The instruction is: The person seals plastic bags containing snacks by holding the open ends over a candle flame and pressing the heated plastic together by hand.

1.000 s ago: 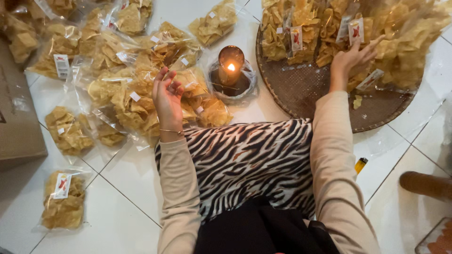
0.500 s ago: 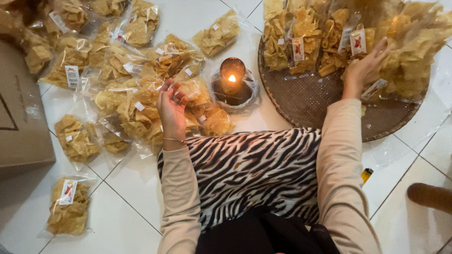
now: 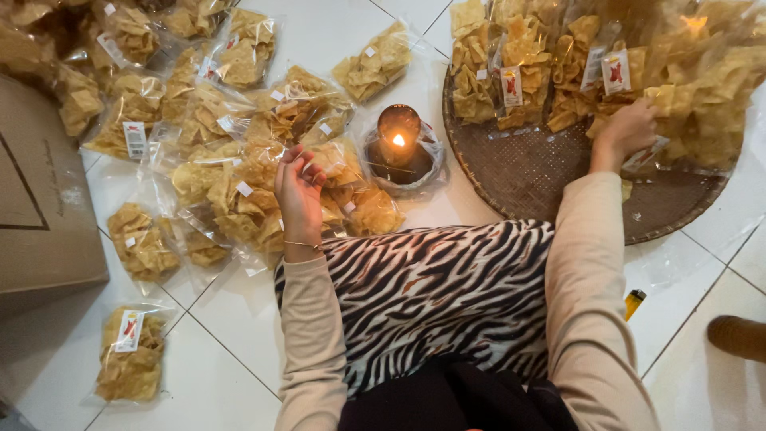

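My left hand (image 3: pixel 299 191) hovers palm up over a heap of clear bags of yellow chips (image 3: pixel 239 199) on the white tile floor, fingers loosely apart and holding nothing. My right hand (image 3: pixel 626 132) reaches onto a round woven tray (image 3: pixel 527 175), and its fingers curl around the edge of a bag of chips (image 3: pixel 686 120) in the pile there. Several of the tray's bags carry red and white labels. A lit candle (image 3: pixel 398 140) in a dark holder stands between the two hands.
A cardboard box (image 3: pixel 40 207) sits at the left edge. One labelled chip bag (image 3: pixel 129 355) lies apart at the lower left. A yellow lighter (image 3: pixel 633 302) lies by my right sleeve, and another person's foot (image 3: pixel 738 335) is at the right edge.
The view has tilted a little, so everything sits lower in frame. My left fingers have curled slightly. My right hand has pushed a bit deeper into the tray's bags.
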